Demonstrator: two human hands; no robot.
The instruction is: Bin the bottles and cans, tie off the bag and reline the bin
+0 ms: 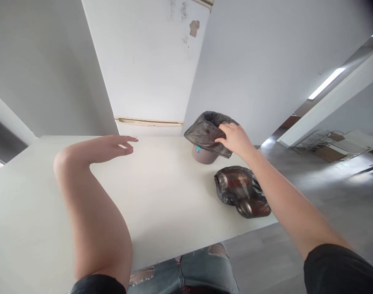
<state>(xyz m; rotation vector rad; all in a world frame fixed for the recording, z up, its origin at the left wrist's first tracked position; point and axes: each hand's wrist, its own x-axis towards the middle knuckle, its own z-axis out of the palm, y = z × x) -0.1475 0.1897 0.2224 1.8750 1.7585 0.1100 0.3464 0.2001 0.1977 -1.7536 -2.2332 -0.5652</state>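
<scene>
A black plastic garbage bag (201, 132) is spread over the top of a small grey-brown bin (206, 158) with a teal label, its edge folded down outside. My right hand (235, 139) grips the bag's rim on the right side, thumb outside and fingers over the edge. To the left, my left hand (119, 148) is held above the table with its fingers stretched out and nothing in them. Nearer to me, under my right forearm, lies a filled see-through black bag (241, 192) with drink cans showing through. The inside of the bin is hidden by the bag.
The white table (162, 196) ends close to my jeans at the front. Behind it stands a white refrigerator (146, 61) with worn patches, beside a grey wall (250, 61). A metal rack (319, 141) stands on the floor at the far right.
</scene>
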